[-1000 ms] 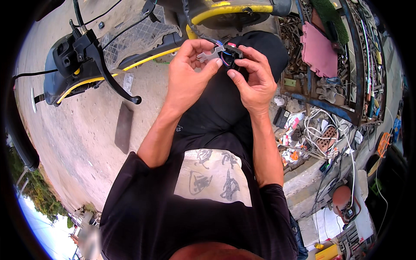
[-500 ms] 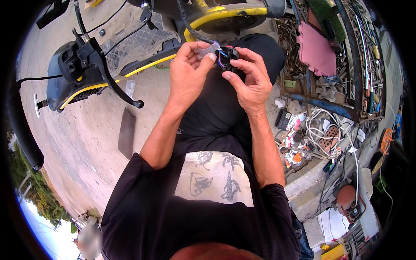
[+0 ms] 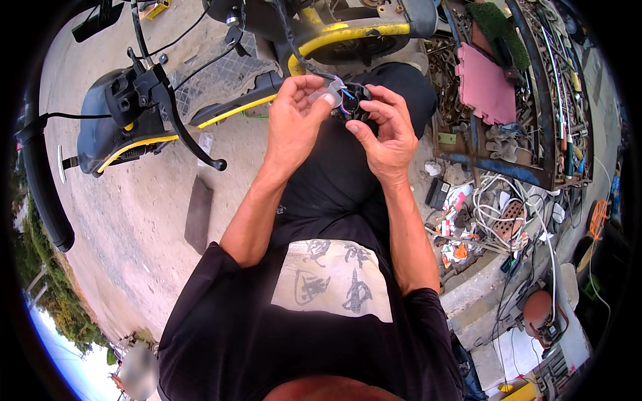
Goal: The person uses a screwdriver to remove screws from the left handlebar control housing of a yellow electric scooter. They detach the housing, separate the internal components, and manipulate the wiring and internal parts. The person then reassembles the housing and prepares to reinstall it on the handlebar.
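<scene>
Both of my hands are raised over my black-trousered knee, close together. My left hand [image 3: 295,121] pinches a translucent plastic connector sleeve [image 3: 326,92] between thumb and fingers. Thin blue, red and purple wires [image 3: 345,95] run from it into a small black plastic housing [image 3: 361,97]. Around the right side of that housing curl the fingers of my right hand [image 3: 389,137], its thumb lifted a little below. A dark cable [image 3: 289,40] comes down from the yellow-and-black scooter [image 3: 361,31] to the wires. The inside of the housing is too small to make out.
At left are the scooter's brake lever [image 3: 175,120] and handlebar grip [image 3: 48,194]. A blue-edged metal tray [image 3: 495,167] of tools stands at right, with a pink foam mat [image 3: 487,85] on it. Below lie white cables [image 3: 491,214], a perforated brick [image 3: 509,219] and scraps.
The view has shifted slightly, so the scooter sits a little lower and further right. The translucent sleeve in my left hand has tilted; both hands keep their holds.
</scene>
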`<state>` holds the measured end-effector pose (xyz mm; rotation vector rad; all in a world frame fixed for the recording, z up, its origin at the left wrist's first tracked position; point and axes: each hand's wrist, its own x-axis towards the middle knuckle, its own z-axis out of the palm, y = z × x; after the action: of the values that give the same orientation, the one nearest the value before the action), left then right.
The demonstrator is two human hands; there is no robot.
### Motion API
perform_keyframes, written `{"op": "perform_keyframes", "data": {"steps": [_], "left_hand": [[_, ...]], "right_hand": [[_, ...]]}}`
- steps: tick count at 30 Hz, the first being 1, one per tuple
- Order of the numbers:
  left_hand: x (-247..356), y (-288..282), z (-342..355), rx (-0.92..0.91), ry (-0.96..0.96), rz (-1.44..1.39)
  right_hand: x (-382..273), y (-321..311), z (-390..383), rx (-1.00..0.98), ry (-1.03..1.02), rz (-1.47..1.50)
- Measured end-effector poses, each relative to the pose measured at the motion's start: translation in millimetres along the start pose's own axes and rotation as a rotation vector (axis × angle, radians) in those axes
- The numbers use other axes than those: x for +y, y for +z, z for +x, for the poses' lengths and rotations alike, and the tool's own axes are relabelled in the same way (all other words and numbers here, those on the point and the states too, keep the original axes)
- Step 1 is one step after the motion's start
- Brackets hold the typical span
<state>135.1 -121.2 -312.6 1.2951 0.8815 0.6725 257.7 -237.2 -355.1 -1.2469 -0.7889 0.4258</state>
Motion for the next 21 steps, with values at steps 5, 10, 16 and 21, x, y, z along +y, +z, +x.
{"op": "perform_keyframes", "data": {"steps": [5, 10, 16, 21], "left_hand": [[4.0, -4.5, -0.2, -0.031, -0.072, -0.048], [-0.1, -7.9, -3.5, -0.03, -0.103, -0.084], [-1.5, -7.6, -1.8, -0.045, -0.075, -0.064], [-2.5, -10.9, 3.5, -0.04, -0.044, -0.033]], "right_hand": [[0.8, -0.3, -1.2, 0.003, -0.007, -0.021], [2.9, 0.2, -4.2, -0.009, -0.015, 0.001], [1.2, -1.6, -4.2, -0.009, -0.058, -0.076], [-2.5, 0.4, -4.8, 0.0, -0.053, -0.091]]}}
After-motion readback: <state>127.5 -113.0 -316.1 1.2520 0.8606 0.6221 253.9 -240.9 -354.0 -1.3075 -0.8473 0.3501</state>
